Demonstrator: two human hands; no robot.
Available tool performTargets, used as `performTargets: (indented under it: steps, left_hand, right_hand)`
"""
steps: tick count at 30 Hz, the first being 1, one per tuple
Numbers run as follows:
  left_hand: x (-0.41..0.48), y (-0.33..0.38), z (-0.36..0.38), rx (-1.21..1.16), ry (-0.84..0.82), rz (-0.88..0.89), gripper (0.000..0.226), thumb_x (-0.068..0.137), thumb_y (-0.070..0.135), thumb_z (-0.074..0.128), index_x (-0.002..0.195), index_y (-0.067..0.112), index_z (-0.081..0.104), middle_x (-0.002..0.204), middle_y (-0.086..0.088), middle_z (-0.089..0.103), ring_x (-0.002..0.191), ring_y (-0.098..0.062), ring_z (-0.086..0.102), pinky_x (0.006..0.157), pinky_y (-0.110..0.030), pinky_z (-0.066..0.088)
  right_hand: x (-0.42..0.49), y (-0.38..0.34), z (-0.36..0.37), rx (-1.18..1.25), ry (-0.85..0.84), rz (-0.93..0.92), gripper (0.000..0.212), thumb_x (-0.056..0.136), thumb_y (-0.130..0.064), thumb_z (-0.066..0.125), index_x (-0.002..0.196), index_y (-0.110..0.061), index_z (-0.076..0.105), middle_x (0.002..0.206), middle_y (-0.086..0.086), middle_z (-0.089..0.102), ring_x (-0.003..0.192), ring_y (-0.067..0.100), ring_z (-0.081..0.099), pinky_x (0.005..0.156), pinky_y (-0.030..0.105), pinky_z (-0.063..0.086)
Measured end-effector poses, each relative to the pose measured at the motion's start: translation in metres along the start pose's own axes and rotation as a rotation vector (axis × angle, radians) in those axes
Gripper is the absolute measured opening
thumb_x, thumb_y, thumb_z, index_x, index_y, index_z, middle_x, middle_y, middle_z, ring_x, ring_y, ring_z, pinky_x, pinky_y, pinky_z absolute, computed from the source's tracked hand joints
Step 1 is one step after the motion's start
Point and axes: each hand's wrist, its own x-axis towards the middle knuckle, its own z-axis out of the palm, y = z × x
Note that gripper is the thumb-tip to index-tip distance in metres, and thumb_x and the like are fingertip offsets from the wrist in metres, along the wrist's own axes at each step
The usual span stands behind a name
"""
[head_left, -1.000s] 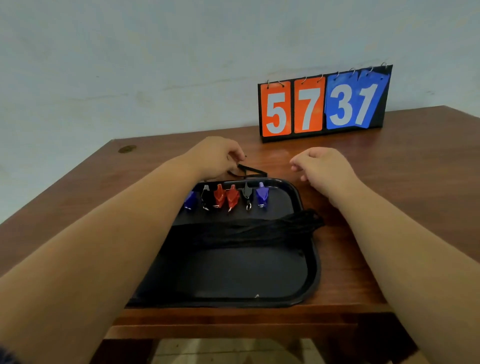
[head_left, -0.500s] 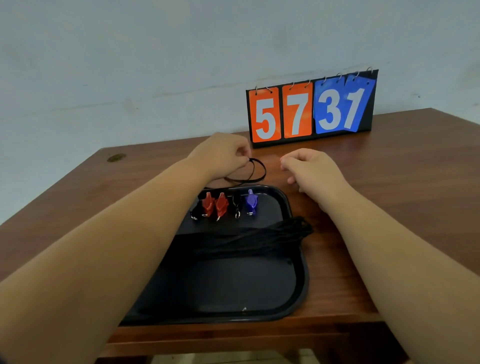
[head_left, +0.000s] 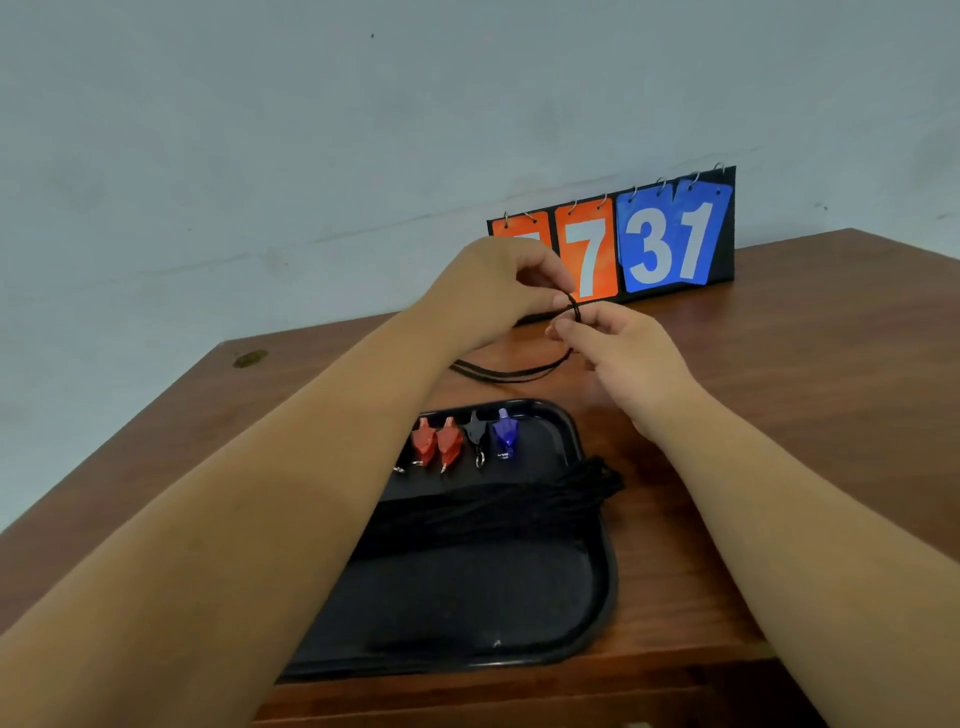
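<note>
Head view: left grip (head_left: 493, 291) and right grip (head_left: 628, 358) both tight on black cord (head_left: 511, 373), slack loop just below.

Table (head_left: 805, 389): tray (head_left: 493, 587) at the near edge; flip scoreboard (head_left: 670, 244) upright at the far edge, behind and right of the tray. In the tray: row of whistles (head_left: 462, 441) across the far end, bundle of cords (head_left: 519, 506) crosswise just before them, its right end lying over the right rim. Between tray and scoreboard: loose cord (head_left: 514, 371) on the table, its right end lifted and pinched by left hand (head_left: 498, 288) and right hand (head_left: 623, 348), the left hand covering the scoreboard's left end.
</note>
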Motion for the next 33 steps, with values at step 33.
performTargets:
  steps: [33]
  left_hand:
    - [-0.083, 0.021, -0.111, -0.034, 0.191, -0.167, 0.015, 0.094, 0.017, 0.081, 0.103, 0.03, 0.083, 0.1, 0.011, 0.08, 0.095, 0.002, 0.072, 0.077, -0.007, 0.05]
  right_hand:
    - [-0.043, -0.086, 0.004, -0.157, -0.133, -0.105, 0.029, 0.108, -0.039, 0.062, 0.093, -0.026, 0.084, 0.093, -0.018, 0.081, 0.104, -0.015, 0.062, 0.083, 0.009, 0.033]
